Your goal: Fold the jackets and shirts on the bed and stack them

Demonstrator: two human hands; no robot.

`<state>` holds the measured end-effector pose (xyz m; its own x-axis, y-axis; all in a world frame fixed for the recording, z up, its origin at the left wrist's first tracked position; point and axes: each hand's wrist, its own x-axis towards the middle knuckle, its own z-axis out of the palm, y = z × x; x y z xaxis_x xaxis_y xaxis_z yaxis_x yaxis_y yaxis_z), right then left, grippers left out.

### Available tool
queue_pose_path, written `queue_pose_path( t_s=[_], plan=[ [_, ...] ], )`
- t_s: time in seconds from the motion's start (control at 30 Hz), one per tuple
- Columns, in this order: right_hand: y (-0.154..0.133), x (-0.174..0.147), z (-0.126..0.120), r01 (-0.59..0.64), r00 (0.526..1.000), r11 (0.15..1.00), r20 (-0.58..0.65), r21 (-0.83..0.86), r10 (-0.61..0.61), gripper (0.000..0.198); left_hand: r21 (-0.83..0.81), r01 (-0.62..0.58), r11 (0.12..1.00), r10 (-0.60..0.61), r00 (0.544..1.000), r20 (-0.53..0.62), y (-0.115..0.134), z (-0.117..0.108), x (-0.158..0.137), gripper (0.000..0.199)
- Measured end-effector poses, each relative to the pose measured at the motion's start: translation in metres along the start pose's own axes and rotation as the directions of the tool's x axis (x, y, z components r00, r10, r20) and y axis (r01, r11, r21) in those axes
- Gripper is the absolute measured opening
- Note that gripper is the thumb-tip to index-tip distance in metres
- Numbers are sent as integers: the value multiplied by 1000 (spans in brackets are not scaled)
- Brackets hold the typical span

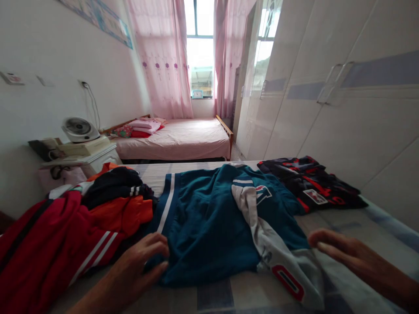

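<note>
A teal sweatshirt lies spread on the bed in front of me, its white-striped hem toward the left. One grey sleeve with a red and black figure near its end is folded across the body. At the lower left corner of the hem is my left hand, its fingers bent and the thumb apart, teal cloth showing between them. My right hand is beside the right edge, fingers stretched toward the grey cloth and open; whether the tips touch it I cannot tell.
A heap of red, orange and navy clothes lies at the left. Folded black and red jerseys are at the right. Beyond stand a pink-covered bed, a bedside cabinet with a fan, and white wardrobes.
</note>
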<state>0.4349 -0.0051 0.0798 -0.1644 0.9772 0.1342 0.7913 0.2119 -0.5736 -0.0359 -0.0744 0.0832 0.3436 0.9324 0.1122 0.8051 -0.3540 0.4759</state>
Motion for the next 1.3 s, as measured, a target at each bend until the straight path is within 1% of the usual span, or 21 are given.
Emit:
queue_pose_path(
  t_s=[0.07, 0.1, 0.17, 0.23, 0.3, 0.37, 0.43, 0.47, 0.6, 0.7, 0.77, 0.83, 0.93, 1.0, 1.07, 1.1, 1.13, 1.2, 1.3],
  plan=[
    [-15, 17, 1, -16, 992, 997, 126, 70, 8, 42, 42, 13, 999, -9, 994, -108, -4, 6, 14, 21],
    [-25, 24, 3, -5, 990, 995, 140, 97, -8, 42, 69, 23, 997, -14, 991, -137, -7, 9, 20, 26],
    [-45, 35, 12, 57, 990, 993, 124, 105, -70, 42, 100, 68, 993, -54, 989, -137, -16, 15, 32, 31],
    [-61, 44, 24, 144, 975, 985, 156, 100, -158, 40, 99, 139, 985, -126, 984, -126, -29, 17, 43, 34],
    [-69, 53, 35, 219, 962, 972, 150, 81, -230, 38, 130, 230, 964, -210, 966, -151, -43, 13, 57, 39],
    [-68, 64, 48, 263, 962, 964, 71, 28, -265, 38, 201, 312, 929, -275, 942, -193, -54, 5, 74, 41],
    [-62, 74, 64, 274, 961, 961, -22, -39, -275, 40, 267, 389, 882, -335, 915, -224, -63, -2, 93, 40],
    [-58, 77, 73, 269, 961, 960, -49, -71, -273, 41, 290, 424, 858, -364, 900, -240, -66, -5, 102, 40],
    [-41, 82, 107, 242, 965, 952, -54, -187, -256, 50, 359, 542, 760, -458, 838, -297, -76, -4, 129, 44],
    [-31, 82, 118, 251, 961, 944, -60, -214, -270, 53, 379, 587, 715, -497, 808, -315, -81, -1, 139, 44],
    [-27, 82, 120, 258, 958, 944, -75, -203, -278, 53, 377, 599, 706, -504, 799, -327, -85, -1, 141, 43],
    [-26, 82, 119, 277, 949, 946, -104, -170, -296, 51, 370, 598, 711, -497, 800, -337, -87, -4, 141, 40],
    [-28, 80, 115, 331, 932, 943, -142, -40, -334, 45, 378, 592, 712, -461, 800, -385, -89, -11, 137, 37],
    [-31, 77, 111, 339, 938, 938, -107, 76, -331, 39, 402, 606, 687, -430, 784, -447, -90, -18, 132, 39],
    [-34, 75, 106, 293, 956, 940, -28, 172, -293, 33, 431, 630, 646, -418, 765, -490, -92, -23, 128, 39],
    [-35, 74, 104, 263, 962, 942, 14, 207, -272, 31, 448, 636, 628, -420, 762, -493, -93, -24, 127, 37],
    [-36, 74, 102, 234, 967, 944, 42, 233, -250, 30, 467, 634, 617, -420, 767, -485, -93, -25, 128, 35],
    [-37, 73, 101, 183, 977, 946, 55, 267, -204, 29, 506, 602, 618, -401, 795, -455, -92, -26, 134, 31],
    [-38, 74, 103, 102, 994, 959, 21, 264, -112, 41, 548, 509, 664, -322, 856, -406, -90, -29, 155, 32]
  ],
)
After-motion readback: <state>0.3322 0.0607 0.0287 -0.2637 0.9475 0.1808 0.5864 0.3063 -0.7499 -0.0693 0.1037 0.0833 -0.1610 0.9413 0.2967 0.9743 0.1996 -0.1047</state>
